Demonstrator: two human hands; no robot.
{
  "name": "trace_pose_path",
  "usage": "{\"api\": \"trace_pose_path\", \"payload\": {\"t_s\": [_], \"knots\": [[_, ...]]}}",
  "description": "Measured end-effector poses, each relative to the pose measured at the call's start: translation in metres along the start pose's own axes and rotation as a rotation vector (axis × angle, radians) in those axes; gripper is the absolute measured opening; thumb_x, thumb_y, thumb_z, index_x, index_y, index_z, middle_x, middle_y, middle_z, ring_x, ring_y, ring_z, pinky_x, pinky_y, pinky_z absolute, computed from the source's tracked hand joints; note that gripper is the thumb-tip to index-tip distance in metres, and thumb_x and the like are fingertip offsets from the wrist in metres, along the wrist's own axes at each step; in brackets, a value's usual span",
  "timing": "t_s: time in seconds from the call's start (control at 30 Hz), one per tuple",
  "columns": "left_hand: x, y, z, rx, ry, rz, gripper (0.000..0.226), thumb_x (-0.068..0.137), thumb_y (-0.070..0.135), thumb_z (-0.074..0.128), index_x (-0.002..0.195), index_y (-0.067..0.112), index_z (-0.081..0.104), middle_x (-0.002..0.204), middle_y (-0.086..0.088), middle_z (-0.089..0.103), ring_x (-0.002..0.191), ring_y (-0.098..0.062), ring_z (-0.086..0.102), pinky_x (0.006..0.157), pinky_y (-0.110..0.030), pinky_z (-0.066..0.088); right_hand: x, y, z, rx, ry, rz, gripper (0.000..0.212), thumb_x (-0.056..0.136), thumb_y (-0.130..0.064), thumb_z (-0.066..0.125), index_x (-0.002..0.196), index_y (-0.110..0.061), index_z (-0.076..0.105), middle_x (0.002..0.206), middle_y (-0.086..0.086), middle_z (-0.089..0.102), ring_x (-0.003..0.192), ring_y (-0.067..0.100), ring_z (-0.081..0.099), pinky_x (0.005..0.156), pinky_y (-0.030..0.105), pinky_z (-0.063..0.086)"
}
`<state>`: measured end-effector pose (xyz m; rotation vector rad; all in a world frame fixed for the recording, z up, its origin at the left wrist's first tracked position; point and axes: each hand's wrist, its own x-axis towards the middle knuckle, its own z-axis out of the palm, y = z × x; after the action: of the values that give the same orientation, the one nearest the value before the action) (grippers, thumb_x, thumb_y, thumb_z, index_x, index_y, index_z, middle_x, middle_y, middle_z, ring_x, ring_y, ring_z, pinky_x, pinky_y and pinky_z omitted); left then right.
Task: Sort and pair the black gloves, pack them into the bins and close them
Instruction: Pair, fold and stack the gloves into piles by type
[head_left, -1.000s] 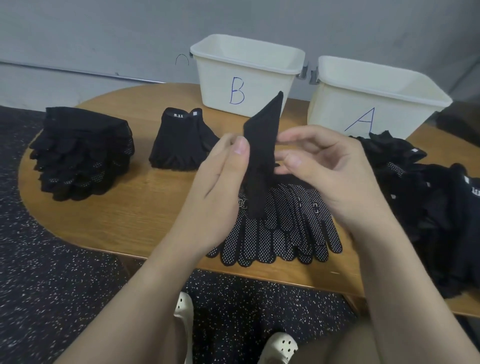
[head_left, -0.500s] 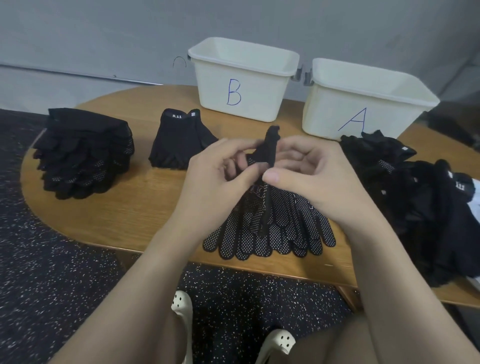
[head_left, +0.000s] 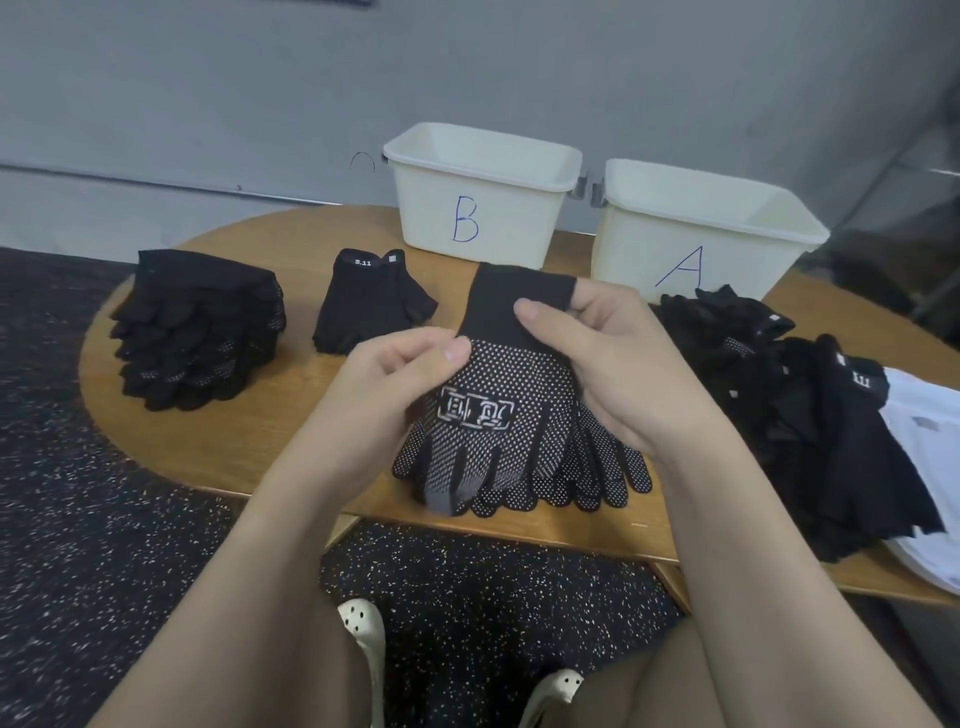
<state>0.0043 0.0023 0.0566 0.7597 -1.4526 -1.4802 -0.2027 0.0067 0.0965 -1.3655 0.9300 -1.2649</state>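
Above table — both hands seemingly pinching glove

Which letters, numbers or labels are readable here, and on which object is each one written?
"B": left bin, front wall.
"A": right bin, front wall.
"5.11": cuff of the fingerless glove.
"11": partly seen on a glove in the right pile.
Framed white print on the dotted glove: not readable.
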Motion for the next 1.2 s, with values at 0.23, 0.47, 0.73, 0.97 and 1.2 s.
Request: {"api": "trace_pose_path", "payload": {"t_s": [0.23, 0.47, 0.73, 0.97, 1.2], "knots": [[-0.009, -0.014, -0.015, 0.061, 0.190, -0.086, 0.014, 0.090, 0.025, 0.075, 0.090, 0.011, 0.079, 0.093, -0.009, 0.079, 0.082, -0.018, 0.076, 0.068, -0.024, 0.058, 0.002, 0.012, -0.004, -0.247, -0.168, 0.068, 0.025, 0.102, -0.019, 0.064, 0.093, -0.035, 0.081, 0.077, -0.002, 0.076, 0.068, 0.008, 0.070, 0.058, 0.023, 0.056], [0.022, -0.048, -0.019, 0.546, 0.318, -0.165, 0.018, 0.099, 0.024, 0.068, 0.085, 0.020, 0.078, 0.083, 0.013, 0.079, 0.077, -0.003, 0.075, 0.071, -0.023, 0.059, 0.038, 0.056, -0.018, -0.515, 0.016, 0.143, 0.039, 0.101, -0.027, 0.066, 0.070, -0.006, 0.054, 0.048, -0.005, 0.054, 0.046, 0.010, 0.056, 0.052, 0.023, 0.049], [0.046, -0.062, -0.022, 0.857, 0.385, -0.210, 0.014, 0.095, 0.038, 0.071, 0.085, 0.030, 0.075, 0.079, 0.016, 0.075, 0.074, 0.001, 0.069, 0.067, -0.022, 0.053, 0.068, 0.073, -0.032, -0.610, 0.056, 0.233, 0.042, 0.101, -0.031, 0.066, 0.068, -0.014, 0.046, 0.048, -0.005, 0.057, 0.038, 0.012, 0.051, 0.042, 0.020, 0.042], [0.044, -0.064, -0.019, 1.027, 0.415, -0.230, 0.018, 0.092, 0.043, 0.071, 0.080, 0.029, 0.074, 0.070, 0.014, 0.070, 0.070, -0.004, 0.065, 0.066, -0.033, 0.059, 0.067, 0.077, -0.033, -0.741, 0.045, 0.304, 0.018, 0.099, -0.030, 0.068, 0.088, -0.017, 0.067, 0.054, -0.005, 0.068, 0.034, 0.001, 0.054, 0.037, 0.013, 0.039], [0.038, -0.063, -0.018, 1.039, 0.444, -0.199, 0.023, 0.095, 0.044, 0.067, 0.073, 0.036, 0.066, 0.066, 0.017, 0.065, 0.065, 0.001, 0.060, 0.055, -0.022, 0.044, 0.060, 0.072, -0.034, -0.716, 0.027, 0.342, 0.024, 0.098, -0.044, 0.065, 0.090, -0.022, 0.072, 0.054, -0.006, 0.069, 0.037, 0.000, 0.052, 0.042, 0.014, 0.042]]}}
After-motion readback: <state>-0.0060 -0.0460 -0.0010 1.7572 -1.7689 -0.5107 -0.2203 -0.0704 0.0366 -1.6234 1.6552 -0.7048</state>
